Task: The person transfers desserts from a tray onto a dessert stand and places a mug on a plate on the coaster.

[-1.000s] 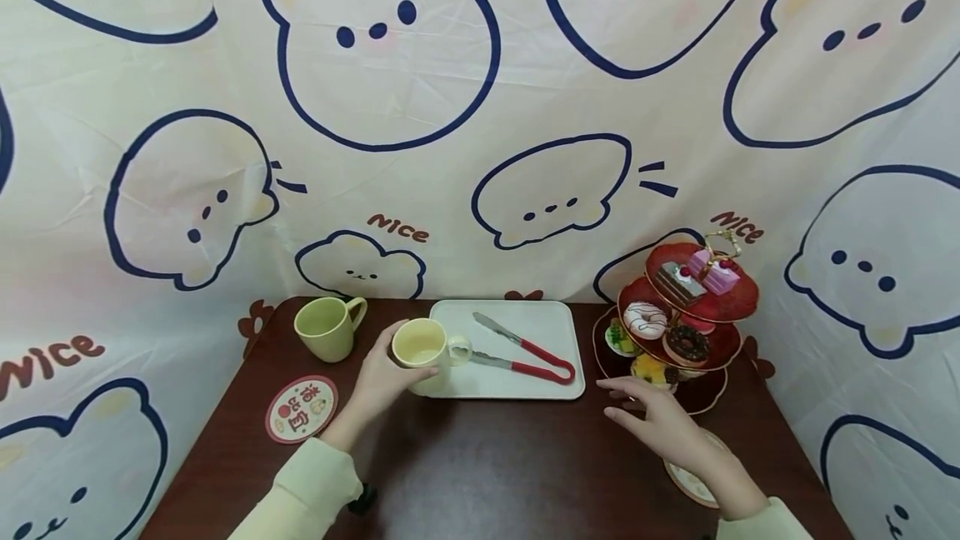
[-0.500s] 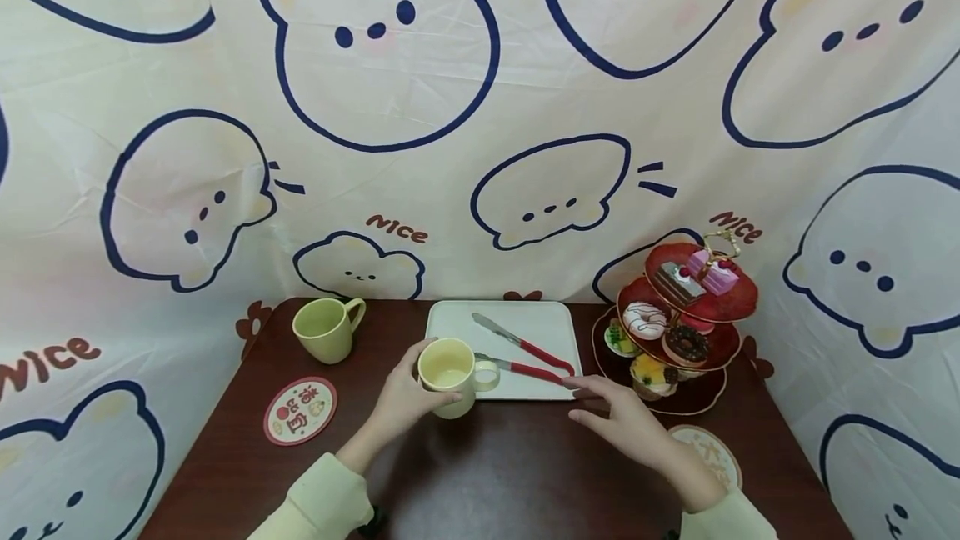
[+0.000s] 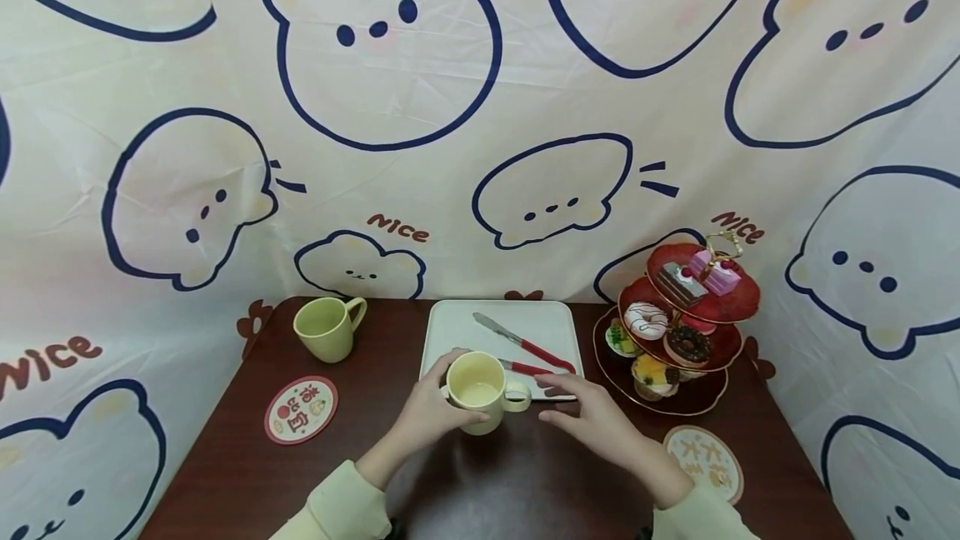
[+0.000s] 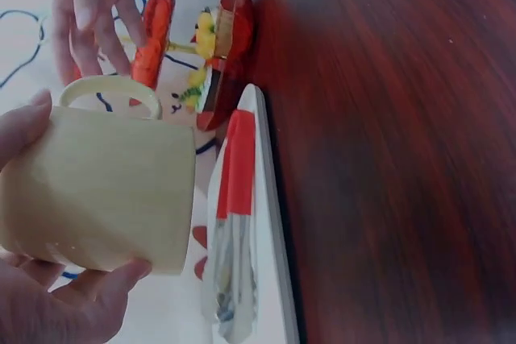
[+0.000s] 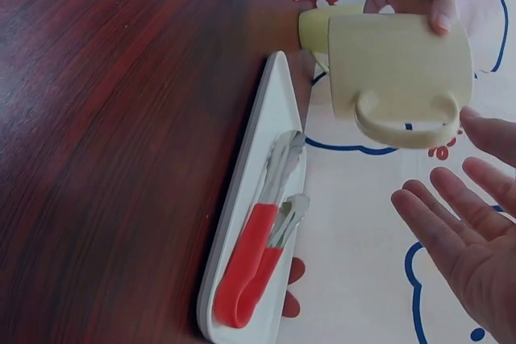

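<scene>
My left hand [image 3: 429, 413] grips a pale yellow mug [image 3: 489, 407] around its side, holding it upright above the table. The mug's handle [image 5: 411, 134] points right, toward my right hand [image 3: 600, 427]. That hand has its fingers spread and holds nothing. Its thumb and fingertips are close to the handle; whether the thumb touches the mug, I cannot tell. Behind the mug is a white tray [image 3: 450, 323] bearing red-handled metal tongs [image 3: 547, 354], partly hidden by the mug in the head view. In the left wrist view, the mug's outer wall [image 4: 105, 191] fills the near left.
A yellow-green mug [image 3: 324, 332] stands at the back left, behind a round coaster [image 3: 302, 409]. Another coaster [image 3: 703, 463] lies at the front right. A red tiered stand [image 3: 741, 300] with cakes and donuts rises at the back right. A patterned cloth [image 3: 555, 82] hangs behind the table.
My left hand has carried the mug rightward and toward me, from the tray's left side to its front. My right hand has moved left, away from the stand and close to the mug.
</scene>
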`<state>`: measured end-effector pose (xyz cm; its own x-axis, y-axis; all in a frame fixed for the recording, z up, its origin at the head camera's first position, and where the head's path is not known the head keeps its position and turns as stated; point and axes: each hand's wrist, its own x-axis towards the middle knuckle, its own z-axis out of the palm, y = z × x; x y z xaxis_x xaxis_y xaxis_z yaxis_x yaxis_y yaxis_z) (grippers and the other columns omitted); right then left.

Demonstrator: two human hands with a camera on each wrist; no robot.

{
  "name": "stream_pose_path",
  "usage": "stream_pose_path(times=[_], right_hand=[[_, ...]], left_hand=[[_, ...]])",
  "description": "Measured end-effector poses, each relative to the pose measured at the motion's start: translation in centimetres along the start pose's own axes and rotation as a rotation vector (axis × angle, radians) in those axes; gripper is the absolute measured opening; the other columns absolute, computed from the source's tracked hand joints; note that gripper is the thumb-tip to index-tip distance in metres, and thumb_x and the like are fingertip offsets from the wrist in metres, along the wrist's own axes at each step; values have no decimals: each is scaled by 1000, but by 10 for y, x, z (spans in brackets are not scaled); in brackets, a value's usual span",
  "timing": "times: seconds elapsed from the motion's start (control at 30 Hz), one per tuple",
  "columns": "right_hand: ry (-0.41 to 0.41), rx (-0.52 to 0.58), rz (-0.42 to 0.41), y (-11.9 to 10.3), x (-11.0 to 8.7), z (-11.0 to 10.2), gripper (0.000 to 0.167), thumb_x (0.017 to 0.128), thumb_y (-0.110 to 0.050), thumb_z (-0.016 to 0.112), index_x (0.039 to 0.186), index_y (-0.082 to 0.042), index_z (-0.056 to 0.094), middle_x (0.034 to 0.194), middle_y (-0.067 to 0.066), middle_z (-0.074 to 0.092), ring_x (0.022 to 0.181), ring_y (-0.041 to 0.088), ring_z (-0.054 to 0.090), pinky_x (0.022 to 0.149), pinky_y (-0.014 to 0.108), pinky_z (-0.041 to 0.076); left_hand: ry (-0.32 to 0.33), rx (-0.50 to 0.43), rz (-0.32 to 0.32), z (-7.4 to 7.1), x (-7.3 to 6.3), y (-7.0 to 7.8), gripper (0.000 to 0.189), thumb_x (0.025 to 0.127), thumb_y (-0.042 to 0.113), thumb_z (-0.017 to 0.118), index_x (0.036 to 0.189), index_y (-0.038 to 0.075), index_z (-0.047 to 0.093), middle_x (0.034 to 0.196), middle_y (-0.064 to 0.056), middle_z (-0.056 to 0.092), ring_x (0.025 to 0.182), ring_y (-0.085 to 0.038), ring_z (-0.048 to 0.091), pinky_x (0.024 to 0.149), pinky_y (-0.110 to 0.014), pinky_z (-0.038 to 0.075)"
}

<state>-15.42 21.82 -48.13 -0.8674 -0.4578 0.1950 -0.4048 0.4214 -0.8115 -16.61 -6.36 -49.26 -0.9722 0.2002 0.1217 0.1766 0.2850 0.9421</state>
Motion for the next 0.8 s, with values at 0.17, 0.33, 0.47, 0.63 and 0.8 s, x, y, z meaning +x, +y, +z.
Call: stream_pose_path(times=[0.17,0.33,0.47,0.63,0.8], right_hand=[[-12,0,-10,-4,3,4,35,92,-10,76,126,0,69,119,13,70,103,23,71,84,30,58],[31,-79,-20,-5,3,8,25,90,-11,79,115,-7,76,108,3,74,100,19,69,85,30,57],[33,-115,-29,-5,2,10,18,90,-14,80,108,-10,79,102,-1,75,100,23,69,87,32,56],[15,-105,-19,-5,0,10,14,91,-16,79,104,-11,78,100,-4,75,97,14,68,86,31,56],[45,-112,-29,-8,-1,8,10,90,-17,79,98,-11,78,94,-8,74,92,8,67,82,31,58]], left_hand=[[-61,-21,62,7,-4,6,94,64,12,99,144,8,51,133,-9,60,118,-30,58,94,-46,52],[-89,-17,70,12,-9,9,95,62,14,99,144,9,52,131,-6,63,116,-28,59,94,-45,49],[-96,-31,76,15,-12,11,93,61,12,99,143,13,54,130,-5,63,115,-27,59,95,-47,48],[-111,-25,65,15,-14,15,95,62,15,99,144,15,52,131,-2,63,116,-25,58,96,-46,47],[-146,0,83,14,-9,18,95,65,19,98,147,12,50,133,-4,62,116,-26,58,95,-47,49]])
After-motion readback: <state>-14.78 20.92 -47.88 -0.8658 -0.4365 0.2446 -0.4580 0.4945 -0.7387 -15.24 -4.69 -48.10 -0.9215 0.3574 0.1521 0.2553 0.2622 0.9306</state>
